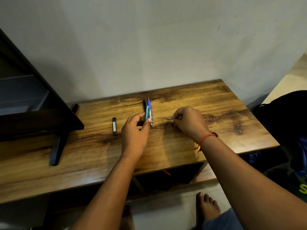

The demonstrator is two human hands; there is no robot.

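My left hand (135,132) grips a bunch of pens (147,110) above the wooden table (216,103): a teal one, a blue-and-white one and a black one, their tips pointing away from me. My right hand (189,122), a red thread around its wrist, pinches a small grey-green piece, perhaps a pen cap (168,119), just above the tabletop to the right of the pens. The two hands are a short way apart.
A small black rectangular stick (114,126) lies on the table left of my left hand. A dark screen on a black stand (58,146) fills the left side. A dark bag (285,123) sits off the right edge. My bare feet (207,208) stand on the tiled floor.
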